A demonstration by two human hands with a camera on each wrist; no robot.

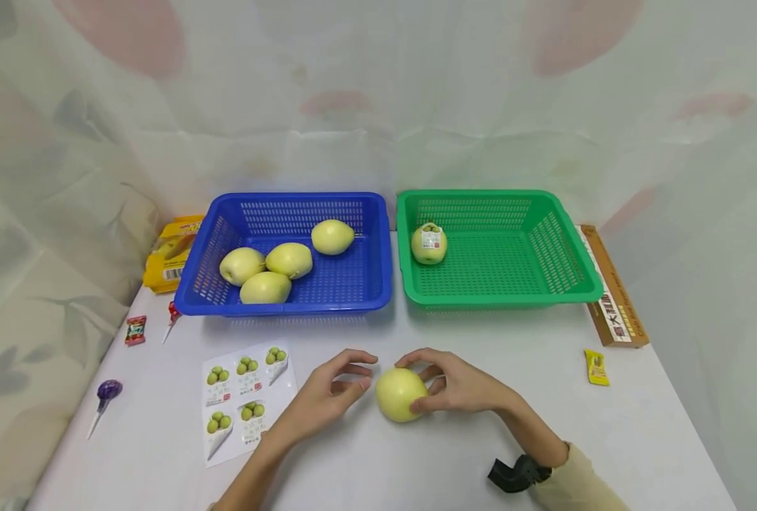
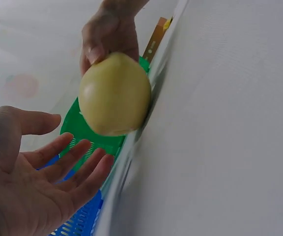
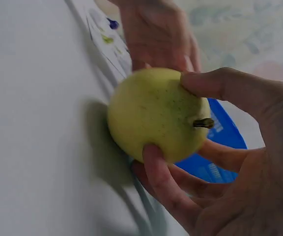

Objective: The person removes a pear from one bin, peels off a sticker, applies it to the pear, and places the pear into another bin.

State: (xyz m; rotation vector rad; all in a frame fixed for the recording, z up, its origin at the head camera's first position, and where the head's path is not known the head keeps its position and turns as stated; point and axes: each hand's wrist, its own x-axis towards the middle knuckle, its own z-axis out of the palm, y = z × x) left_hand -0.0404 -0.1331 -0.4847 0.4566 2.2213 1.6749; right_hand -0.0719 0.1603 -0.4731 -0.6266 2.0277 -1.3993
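Observation:
My right hand (image 1: pixel 461 383) grips a round yellow-green pear (image 1: pixel 396 397) between thumb and fingers, over the front middle of the white table. In the right wrist view the pear (image 3: pixel 151 113) shows its short brown stem, and no sticker appears on it. Just left of the pear, my left hand (image 1: pixel 323 397) is held with fingers spread and slightly bent. A gap separates those fingers from the pear (image 2: pixel 114 93) in the left wrist view. Beside the left wrist lies a white sheet (image 1: pixel 282 390) of pear-picture stickers, some with lifted corners.
Several pears lie in a blue basket (image 1: pixel 282 309) at the back left. The green basket (image 1: pixel 499 294) beside it holds one pear (image 1: pixel 426 254) bearing a sticker. A yellow snack bag (image 1: pixel 161 277), lollipops and small candies flank the left side; a long brown box (image 1: pixel 621 312) and yellow candy (image 1: pixel 596 367) are right.

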